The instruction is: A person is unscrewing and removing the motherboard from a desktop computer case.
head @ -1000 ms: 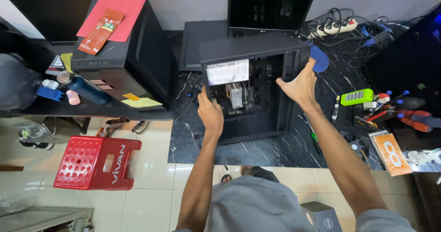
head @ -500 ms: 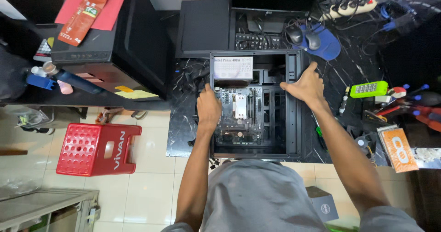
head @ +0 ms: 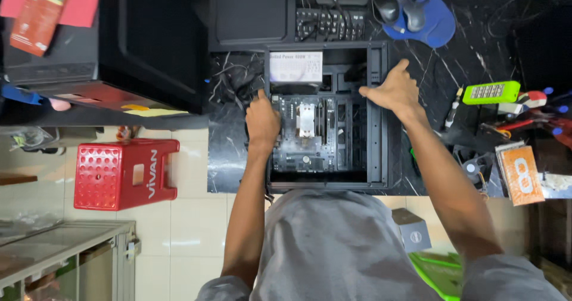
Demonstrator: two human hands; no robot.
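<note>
A: Left hand point(head: 263, 121) fingers are curled over the open computer case's point(head: 376, 128) left wall; right hand point(head: 390, 91) is spread flat on its right frame.

B: On the marble table point(head: 229, 158), the case is being steadied; an even grip is called for.

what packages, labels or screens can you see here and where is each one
White rectangular label: on the power supply at the top of the open computer case.
Orange flat package: right side of the desk, white marking.
Red-orange packet: top left, on a pink sheet.
Small dark box: on the floor by the person's right arm.
Green handheld device: right of the right hand, small keys.
</note>
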